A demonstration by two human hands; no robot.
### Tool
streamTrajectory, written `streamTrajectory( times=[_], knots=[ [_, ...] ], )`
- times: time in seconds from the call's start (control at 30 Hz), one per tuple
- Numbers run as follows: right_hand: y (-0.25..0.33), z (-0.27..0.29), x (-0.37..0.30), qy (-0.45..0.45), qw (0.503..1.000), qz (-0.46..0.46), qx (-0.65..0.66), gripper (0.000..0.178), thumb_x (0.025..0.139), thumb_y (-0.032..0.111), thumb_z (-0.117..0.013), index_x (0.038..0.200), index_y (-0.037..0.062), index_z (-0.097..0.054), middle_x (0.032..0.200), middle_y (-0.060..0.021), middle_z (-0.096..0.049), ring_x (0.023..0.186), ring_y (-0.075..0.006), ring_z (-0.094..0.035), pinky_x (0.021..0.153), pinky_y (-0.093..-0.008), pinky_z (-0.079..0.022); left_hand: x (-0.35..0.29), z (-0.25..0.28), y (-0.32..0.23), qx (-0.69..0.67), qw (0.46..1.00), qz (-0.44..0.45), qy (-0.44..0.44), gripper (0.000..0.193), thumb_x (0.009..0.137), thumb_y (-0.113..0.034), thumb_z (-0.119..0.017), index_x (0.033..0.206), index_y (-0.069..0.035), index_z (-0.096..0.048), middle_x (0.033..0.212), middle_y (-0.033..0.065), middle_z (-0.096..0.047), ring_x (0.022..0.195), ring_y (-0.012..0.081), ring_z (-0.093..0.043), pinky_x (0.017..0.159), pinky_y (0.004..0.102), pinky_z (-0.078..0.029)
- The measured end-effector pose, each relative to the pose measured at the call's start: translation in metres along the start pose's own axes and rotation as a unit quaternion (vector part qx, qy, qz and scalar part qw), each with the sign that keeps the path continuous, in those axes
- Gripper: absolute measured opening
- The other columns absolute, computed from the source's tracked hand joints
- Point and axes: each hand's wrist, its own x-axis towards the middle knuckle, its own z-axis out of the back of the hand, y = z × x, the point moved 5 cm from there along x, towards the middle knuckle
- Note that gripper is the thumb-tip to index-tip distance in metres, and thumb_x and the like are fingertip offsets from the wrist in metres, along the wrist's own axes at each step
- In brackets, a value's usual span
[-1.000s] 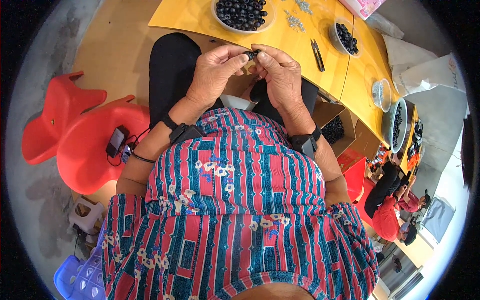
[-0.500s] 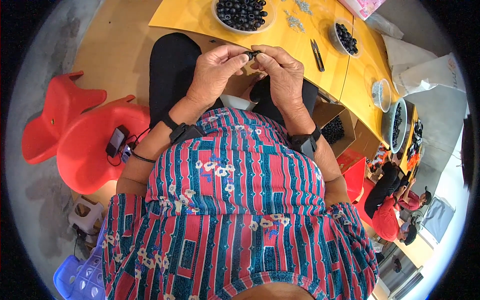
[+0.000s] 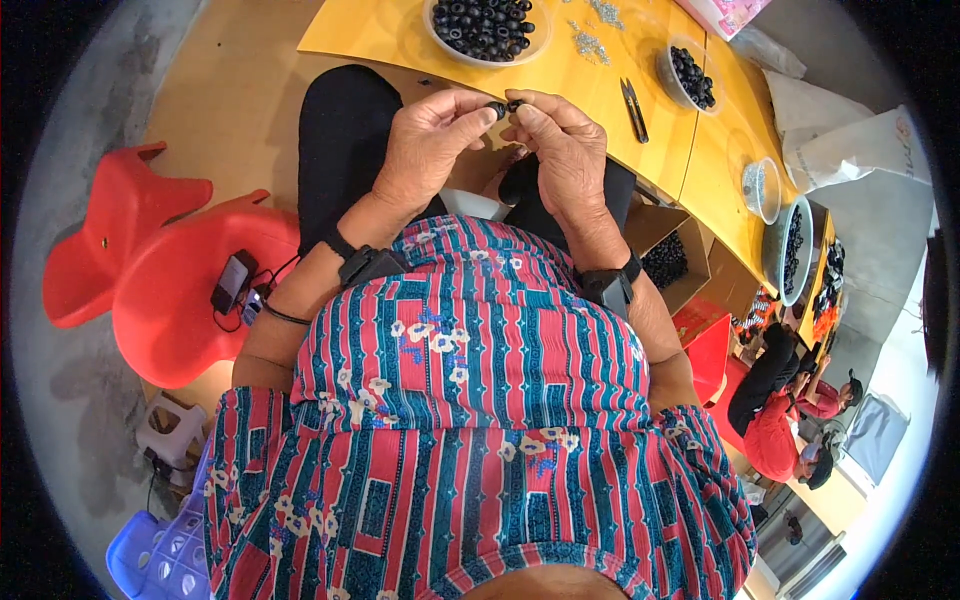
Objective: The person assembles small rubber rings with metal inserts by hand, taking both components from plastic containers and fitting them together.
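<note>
Both my hands meet over my lap, just off the near edge of the yellow table (image 3: 350, 28). My left hand (image 3: 430, 140) pinches a small round black part (image 3: 497, 109) between thumb and forefinger. A second small black piece (image 3: 514, 105) sits in the fingertips of my right hand (image 3: 563, 145), with a narrow gap between the two. Their exact kind is too small to make out. Beyond my hands a clear round tub (image 3: 543, 40) holds many black ring-shaped parts (image 3: 482, 30). Black-handled snips (image 3: 635, 110) lie on the table to the right.
Small clear pieces (image 3: 590, 45) lie in piles on the table. Further right stand a tub of black parts (image 3: 692, 78), a clear cup (image 3: 762, 190) and a basin (image 3: 797, 250). Below the table is a cardboard box (image 3: 690, 285). A red chair (image 3: 190, 290) is at my left; people in red (image 3: 775, 440) sit at right.
The two black pieces, close together half a second ago, now show a small gap between them. My hands have otherwise barely moved.
</note>
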Motion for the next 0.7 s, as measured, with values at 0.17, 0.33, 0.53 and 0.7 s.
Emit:
streamTrajectory(
  times=[0.17, 0.33, 0.53, 0.7],
  knots=[
    [0.0023, -0.0027, -0.0015, 0.008, 1.000, -0.013, -0.003, 0.014, 0.081, 0.003, -0.062, 0.093, -0.0007, -0.068, 0.077, -0.0044, -0.064, 0.065, -0.0081, -0.055, 0.061, -0.0208, -0.045, -0.0009, 0.0003, 0.0009, -0.005, 1.000, 0.003, -0.002, 0.022, 0.087, -0.016, -0.060, 0.102, 0.000, -0.061, 0.082, -0.0011, -0.059, 0.073, 0.0057, -0.053, 0.067, 0.0182, -0.043],
    [0.0044, -0.0019, -0.0015, 0.005, 0.999, -0.003, -0.035, 0.014, 0.080, 0.002, -0.061, 0.092, 0.0000, -0.068, 0.077, -0.0046, -0.063, 0.064, -0.0080, -0.054, 0.060, -0.0205, -0.045, -0.0011, -0.0004, -0.0005, 0.004, 1.000, 0.007, -0.002, 0.022, 0.087, -0.016, -0.060, 0.102, 0.000, -0.061, 0.082, -0.0009, -0.060, 0.072, 0.0060, -0.053, 0.066, 0.0182, -0.043],
    [0.0058, -0.0003, -0.0003, 0.009, 0.997, 0.029, -0.065, 0.014, 0.080, 0.001, -0.061, 0.091, -0.0007, -0.068, 0.075, -0.0044, -0.062, 0.064, -0.0081, -0.054, 0.060, -0.0205, -0.045, -0.0008, -0.0009, 0.0002, 0.001, 1.000, 0.011, -0.005, 0.021, 0.086, -0.015, -0.060, 0.101, 0.000, -0.061, 0.083, -0.0002, -0.060, 0.072, 0.0062, -0.053, 0.066, 0.0184, -0.043],
    [0.0071, -0.0005, 0.0001, 0.007, 0.998, 0.031, -0.062, 0.012, 0.080, 0.001, -0.062, 0.090, -0.0008, -0.069, 0.073, -0.0040, -0.062, 0.063, -0.0080, -0.054, 0.059, -0.0203, -0.045, 0.0002, 0.0005, 0.0029, 0.003, 1.000, 0.001, -0.003, 0.021, 0.086, -0.014, -0.060, 0.101, 0.000, -0.061, 0.084, -0.0001, -0.061, 0.072, 0.0063, -0.053, 0.067, 0.0190, -0.044]
  ],
)
